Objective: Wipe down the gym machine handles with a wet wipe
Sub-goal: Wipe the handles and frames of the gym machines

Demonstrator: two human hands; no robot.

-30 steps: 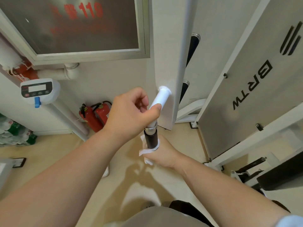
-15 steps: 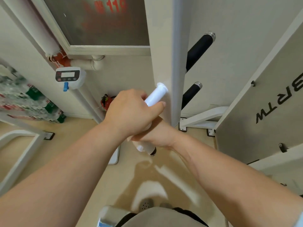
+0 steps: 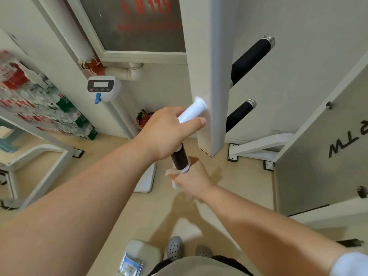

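A handle bar juts toward me from the white upright post (image 3: pixel 216 80). Its near part has a black foam grip (image 3: pixel 180 158); its far part is a white tube (image 3: pixel 192 111). My left hand (image 3: pixel 169 134) is closed around the bar where white meets black. My right hand (image 3: pixel 194 179) grips the near end of the black grip through a white wet wipe (image 3: pixel 175 176), which bunches out at my fingers. Two more black handles (image 3: pixel 250 57) (image 3: pixel 239 114) stick out on the post's right side.
A grey machine panel (image 3: pixel 322 148) with black letters stands at right. A white frame (image 3: pixel 37 156) lies on the floor at left, behind it stacked water bottles (image 3: pixel 39 104). A wipe packet (image 3: pixel 130 265) rests on a white block by my grey shoes (image 3: pixel 175 248).
My right hand slid with the wipe back down the grip toward its near end, uncovering the black foam. My left hand stayed on the bar. The camera tilted down slightly.
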